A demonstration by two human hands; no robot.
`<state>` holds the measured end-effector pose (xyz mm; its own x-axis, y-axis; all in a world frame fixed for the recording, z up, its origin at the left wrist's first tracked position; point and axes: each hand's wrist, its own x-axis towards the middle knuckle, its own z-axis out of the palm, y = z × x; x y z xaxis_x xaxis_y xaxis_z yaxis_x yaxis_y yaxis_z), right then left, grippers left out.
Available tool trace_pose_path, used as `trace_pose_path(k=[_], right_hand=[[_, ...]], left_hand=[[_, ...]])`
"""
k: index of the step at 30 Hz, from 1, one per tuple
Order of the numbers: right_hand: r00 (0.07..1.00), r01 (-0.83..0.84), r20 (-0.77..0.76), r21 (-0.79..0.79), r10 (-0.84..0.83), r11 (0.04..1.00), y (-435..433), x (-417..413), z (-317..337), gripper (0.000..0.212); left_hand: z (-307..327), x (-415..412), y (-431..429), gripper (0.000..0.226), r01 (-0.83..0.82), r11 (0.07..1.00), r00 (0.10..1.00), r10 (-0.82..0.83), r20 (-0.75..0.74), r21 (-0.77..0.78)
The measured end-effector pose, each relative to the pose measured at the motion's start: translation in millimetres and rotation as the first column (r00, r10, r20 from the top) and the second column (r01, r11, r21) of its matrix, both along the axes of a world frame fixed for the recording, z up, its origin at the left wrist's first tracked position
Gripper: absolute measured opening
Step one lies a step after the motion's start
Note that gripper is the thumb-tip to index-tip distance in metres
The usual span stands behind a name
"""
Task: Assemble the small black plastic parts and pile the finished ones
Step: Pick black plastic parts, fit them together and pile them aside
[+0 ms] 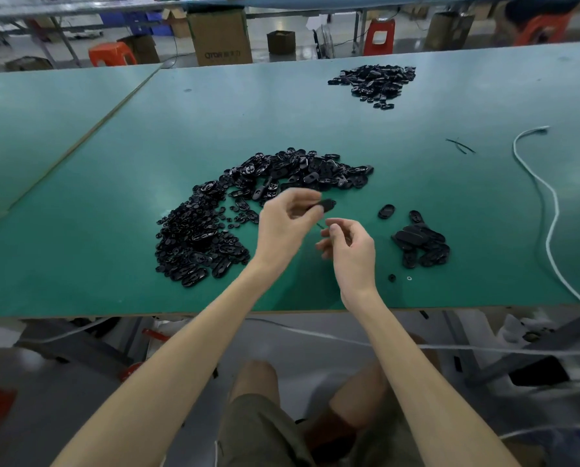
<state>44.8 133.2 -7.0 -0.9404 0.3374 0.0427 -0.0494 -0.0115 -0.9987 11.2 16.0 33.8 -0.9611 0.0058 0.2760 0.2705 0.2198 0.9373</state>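
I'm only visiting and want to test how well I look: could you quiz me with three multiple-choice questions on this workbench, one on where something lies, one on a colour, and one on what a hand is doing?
1. Where does the small pile lie?
A) on the floor
B) right of the right hand
C) on the person's lap

2. What colour is the table top?
A) red
B) white
C) green

3. What is the left hand doing?
A) lying flat
B) holding a black part
C) hanging empty

Answers:
1 B: the small pile sits on the table top just past the right hand.
2 C: the bare surface is green all over.
3 B: its fingers curl round the black part above the table top.
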Motion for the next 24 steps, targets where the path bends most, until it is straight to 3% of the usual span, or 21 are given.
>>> trace_pose_path(k=[3, 7, 10, 12, 15, 20, 22, 24], right_hand=[[1.0, -0.031, 0.006, 0.029, 0.031, 0.999, -0.8, -1.4, 1.3, 0.017], [0.993, -0.046, 0.116, 0.21, 0.022, 0.977, 1.7, -0.3, -3.0, 0.028], [0.994, -0.044, -0.078, 0.398, 0.082, 0.916, 8.6, 10.6, -7.3, 0.014], [0.982, -0.007, -0.177, 0.348, 0.073, 0.938, 15.0, 11.7, -9.8, 0.025], [0.984, -0.048, -0.15, 0.278, 0.092, 0.959, 14.0, 14.3, -8.2, 0.026], [0.999, -0.048, 0.006, 0.124, 0.048, 0.991, 2.5, 3.8, -1.1, 0.012], [1.0, -0.03, 0.007, 0.08, 0.03, 0.996, -0.1, 2.3, 1.9, 0.014], [1.0, -0.027, 0.015, 0.068, 0.026, 0.997, -0.6, 2.1, 3.3, 0.017]], left_hand=[[18.8, -10.0, 27.8, 0.017, 0.12, 0.986, 0.993, -0.12, -0.001, -0.116], [25.9, -13.5, 73.0, 0.017, 0.306, 0.887, 0.951, -0.303, 0.066, -0.346], [26.1, -14.7, 100.1, 0.018, 0.408, 0.782, 0.909, -0.399, 0.123, -0.472], [24.4, -13.6, 109.7, 0.021, 0.419, 0.713, 0.897, -0.42, 0.137, -0.561], [22.3, -10.3, 111.0, 0.03, 0.38, 0.689, 0.911, -0.396, 0.118, -0.618], [25.6, -16.5, 71.3, 0.028, 0.116, 0.809, 0.986, -0.162, -0.03, -0.577], [22.8, -26.7, 43.2, 0.032, -0.004, 0.721, 0.998, -0.045, -0.053, -0.693], [15.7, -36.6, 13.2, 0.031, -0.102, 0.553, 0.995, 0.074, -0.074, -0.827]])
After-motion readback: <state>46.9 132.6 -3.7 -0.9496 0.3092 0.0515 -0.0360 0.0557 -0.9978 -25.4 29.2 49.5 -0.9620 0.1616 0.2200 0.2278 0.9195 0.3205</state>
